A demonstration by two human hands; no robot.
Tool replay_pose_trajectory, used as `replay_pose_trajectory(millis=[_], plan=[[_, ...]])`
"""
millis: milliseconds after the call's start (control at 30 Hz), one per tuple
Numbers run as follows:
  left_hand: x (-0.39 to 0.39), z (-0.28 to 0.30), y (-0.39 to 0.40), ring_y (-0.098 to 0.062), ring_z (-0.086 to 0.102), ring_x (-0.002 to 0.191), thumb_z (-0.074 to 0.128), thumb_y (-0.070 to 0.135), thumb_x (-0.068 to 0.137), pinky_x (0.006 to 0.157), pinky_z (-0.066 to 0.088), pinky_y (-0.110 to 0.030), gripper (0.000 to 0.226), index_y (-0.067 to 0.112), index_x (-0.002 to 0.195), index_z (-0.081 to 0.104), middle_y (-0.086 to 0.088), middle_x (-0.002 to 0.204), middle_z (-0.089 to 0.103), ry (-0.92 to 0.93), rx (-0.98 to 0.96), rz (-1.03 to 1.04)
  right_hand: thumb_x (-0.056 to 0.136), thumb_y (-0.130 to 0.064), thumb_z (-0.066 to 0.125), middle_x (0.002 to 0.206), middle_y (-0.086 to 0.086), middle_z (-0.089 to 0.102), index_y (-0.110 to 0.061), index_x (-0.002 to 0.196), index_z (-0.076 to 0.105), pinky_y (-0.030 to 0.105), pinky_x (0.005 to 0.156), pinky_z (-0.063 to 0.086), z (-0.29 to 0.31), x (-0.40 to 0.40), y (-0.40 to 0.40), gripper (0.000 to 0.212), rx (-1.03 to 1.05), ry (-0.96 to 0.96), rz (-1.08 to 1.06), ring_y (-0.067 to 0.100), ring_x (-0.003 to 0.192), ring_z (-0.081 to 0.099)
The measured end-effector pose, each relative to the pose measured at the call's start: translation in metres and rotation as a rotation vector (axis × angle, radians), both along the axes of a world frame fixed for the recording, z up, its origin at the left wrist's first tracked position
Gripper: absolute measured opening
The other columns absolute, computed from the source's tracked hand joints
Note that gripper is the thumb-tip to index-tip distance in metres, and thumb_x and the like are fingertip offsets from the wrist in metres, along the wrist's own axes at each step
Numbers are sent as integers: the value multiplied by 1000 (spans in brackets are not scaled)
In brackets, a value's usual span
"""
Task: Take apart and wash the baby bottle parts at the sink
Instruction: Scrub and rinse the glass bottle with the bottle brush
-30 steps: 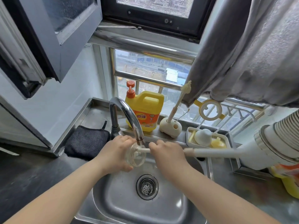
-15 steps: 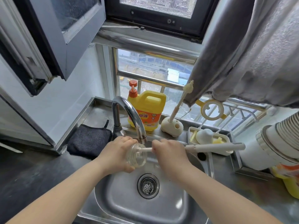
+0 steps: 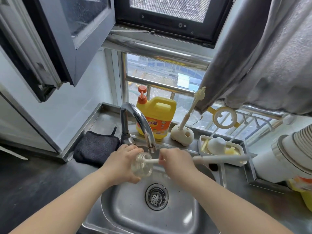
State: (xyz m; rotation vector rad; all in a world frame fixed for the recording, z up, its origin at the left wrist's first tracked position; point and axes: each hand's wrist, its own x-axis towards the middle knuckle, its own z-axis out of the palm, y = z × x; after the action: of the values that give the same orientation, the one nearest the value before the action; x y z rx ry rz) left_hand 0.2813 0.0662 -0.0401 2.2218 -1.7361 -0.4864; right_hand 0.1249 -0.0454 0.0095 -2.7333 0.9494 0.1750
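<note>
A dark cloth lies on the counter left of the sink. The left hand curls around the clear bottle, holding it on its side over the basin, just under the tap, mouth facing right. The right hand pinches the brush, whose head end enters the bottle's mouth while the long handle runs off to the right. To scrub well, I judge the left grip should stay firm while the right twists and plunges the brush to the bottom, keeping the shaft in line with the neck. Farther right, the tray holds other parts. No water is visibly running.
</note>
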Motion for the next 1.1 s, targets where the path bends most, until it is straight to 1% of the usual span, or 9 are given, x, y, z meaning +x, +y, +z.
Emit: replay_pose_trajectory(millis=[100, 233, 400, 567, 667, 767, 867, 1000, 1100], plan=[[-2, 2, -2, -11, 35, 120, 80, 46, 56, 101, 39, -35, 94, 23, 139, 42, 13, 130, 44, 98, -16, 6, 43, -9, 83, 59, 1, 58, -17, 68, 60, 22, 42, 17, 2, -2, 4, 35, -457, -100, 241, 23, 47, 58], [1, 0, -3, -14, 39, 121, 81, 46, 54, 98, 41, -36, 91, 22, 135, 47, 12, 130, 47, 44, -64, -15, 88, -17, 57, 90, 5, 63, -22, 85, 60, 30, 64, 43, 1, 1, 11, 6, 198, 102, -10, 28, 83, 61], [4, -7, -1, -20, 59, 102, 79, 54, 36, 69, 53, -35, 89, 26, 116, 54, 10, 112, 63, -127, -146, -68, 93, -31, 56, 70, -4, 65, -21, 76, 60, 15, 44, 40, 12, -8, 6, 21, 742, 78, -158, 6, 45, 51], [7, -3, 0, -9, 39, 113, 74, 50, 50, 98, 39, -26, 90, 26, 132, 47, 16, 122, 47, 124, 5, 3, 88, -16, 58, 89, 1, 63, -22, 93, 62, 30, 60, 38, 19, -10, -3, 9, -152, 58, 127, 25, 81, 60], [6, 5, -1, -11, 39, 118, 76, 47, 52, 100, 38, -29, 88, 27, 133, 46, 15, 123, 48, 143, 20, 20, 83, -12, 62, 81, 0, 62, -22, 87, 59, 30, 54, 35, 16, -12, -1, 11, -222, -6, 188, 24, 74, 60], [1, 13, -2, -10, 33, 128, 76, 48, 62, 101, 38, -35, 91, 27, 142, 36, 14, 137, 41, -23, 55, 40, 91, -24, 56, 93, 2, 66, -24, 86, 63, 28, 66, 44, 7, -18, 2, 8, 275, 58, -68, 22, 83, 60], [-6, 10, -4, -13, 39, 126, 75, 49, 62, 92, 38, -34, 90, 24, 140, 37, 12, 135, 47, -187, 50, 68, 93, -34, 57, 72, -2, 67, -22, 77, 61, 26, 60, 46, 1, -27, 3, 20, 613, -12, -208, 14, 61, 56], [-3, -12, 1, -24, 57, 86, 89, 37, 26, 66, 47, -43, 78, 15, 96, 64, 1, 91, 66, -554, -50, -65, 92, -34, 58, 75, -4, 64, -25, 78, 60, 26, 59, 48, -8, -42, -6, 16, 482, 20, -306, 11, 60, 57], [-4, -24, 9, -31, 60, 85, 71, 15, 53, 70, 48, -49, 42, 5, 93, 63, -11, 86, 66, -827, -228, -156, 92, -33, 57, 82, -2, 64, -25, 78, 56, 27, 64, 48, -16, -55, -10, 15, 376, 18, -373, 18, 74, 63]])
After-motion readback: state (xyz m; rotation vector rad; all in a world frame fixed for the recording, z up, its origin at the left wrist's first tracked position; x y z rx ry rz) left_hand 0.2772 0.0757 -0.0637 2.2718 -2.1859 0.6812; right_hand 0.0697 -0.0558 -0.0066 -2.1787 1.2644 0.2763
